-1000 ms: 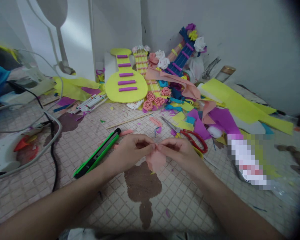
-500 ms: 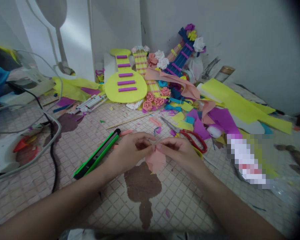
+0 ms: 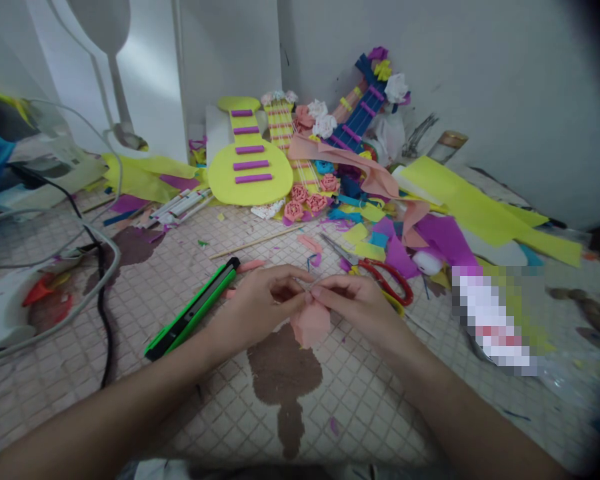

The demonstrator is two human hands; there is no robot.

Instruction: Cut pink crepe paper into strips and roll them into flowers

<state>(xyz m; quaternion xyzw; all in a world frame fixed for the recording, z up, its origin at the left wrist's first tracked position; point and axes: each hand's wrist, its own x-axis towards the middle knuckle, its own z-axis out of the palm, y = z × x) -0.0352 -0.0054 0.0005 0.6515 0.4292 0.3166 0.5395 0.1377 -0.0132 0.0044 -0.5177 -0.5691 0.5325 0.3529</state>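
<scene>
Over a wide checked tabletop (image 3: 205, 417), a person's two hands pinch one small piece of pink paper.

A pale wall (image 3: 360, 33) rises behind the table; against that side leans a yellow guitar cutout (image 3: 253, 157) with purple bars, coloured paper scraps heaped to its right. Nearer the person, the left hand (image 3: 263, 297) and the right hand (image 3: 357, 300) meet almost tip to tip, each thumb pressed towards its fingers with hardly any gap. A green cutter (image 3: 195, 310) lies beside the left hand, red-handled scissors (image 3: 375, 265) just beyond the right. A capped jar (image 3: 447, 148) tilts at the back; its contents are too unclear to tell. The pink paper (image 3: 311, 327), smallest, hangs below the fingertips, between the hands.
</scene>
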